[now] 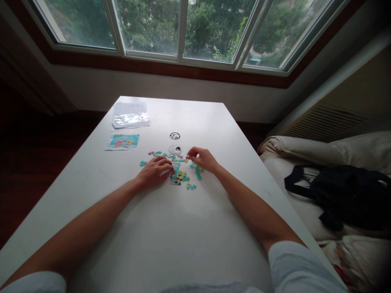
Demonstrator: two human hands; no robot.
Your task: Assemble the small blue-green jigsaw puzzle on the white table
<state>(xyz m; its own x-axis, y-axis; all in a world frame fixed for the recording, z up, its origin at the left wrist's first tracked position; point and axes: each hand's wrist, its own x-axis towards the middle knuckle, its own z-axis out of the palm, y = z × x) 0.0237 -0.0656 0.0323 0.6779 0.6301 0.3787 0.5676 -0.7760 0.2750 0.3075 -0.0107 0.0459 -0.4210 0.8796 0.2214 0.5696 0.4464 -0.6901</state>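
Note:
A partly joined jigsaw puzzle with a yellow cartoon figure lies on the white table, loose turquoise and pink pieces around its sides. My left hand rests at its left edge, fingers loosely bent and a little apart, fingertips touching the puzzle's upper left part. Beyond the puzzle's upper right, my right hand pinches a small dark pinkish jigsaw puzzle piece between thumb and fingers. Just below that hand lie several turquoise pieces. A small joined cluster sits lower right of the puzzle.
Two round tin-like discs lie beyond the pieces. On the table's far left are a picture card and a clear plastic bag over paper. To the right, a dark garment lies on a pale sofa. A window stands behind.

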